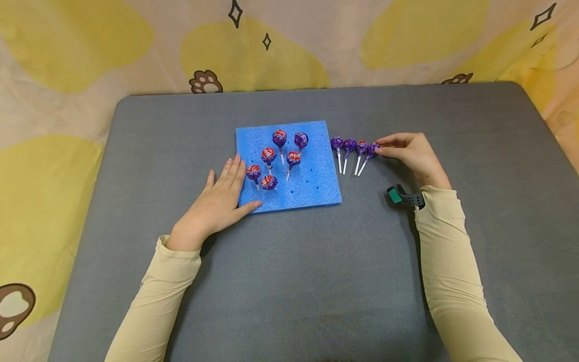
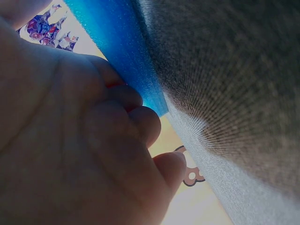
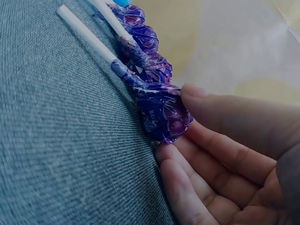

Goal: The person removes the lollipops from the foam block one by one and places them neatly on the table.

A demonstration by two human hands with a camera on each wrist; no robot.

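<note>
Currently, the right hand point(image 1: 409, 153) pinches the head of the end lollipop point(image 1: 372, 150) between thumb and fingers, at the right end of a row lying on the grey tabletop point(image 1: 316, 281). Three more lollipops point(image 1: 349, 146) lie to its left, purple heads side by side and white sticks pointing toward the person; the pinched one's stick slants leftward. This row sits just right of a blue board point(image 1: 325, 198). Six upright lollipops point(image 1: 268, 155) in purple and red wrappers stand in the board by their sticks, toward its left and middle, several of them tilted, and small dark holes show in its surface. The left hand point(image 1: 217, 201) grasps nothing: its fingers lie straight along the board's left edge, thumb spread out over the near left corner. A black band point(image 1: 412, 199) is at the right wrist, below a pale yellow sleeve point(image 1: 445, 256). Behind the tabletop hangs a patterned cloth point(image 1: 289, 65).
</note>
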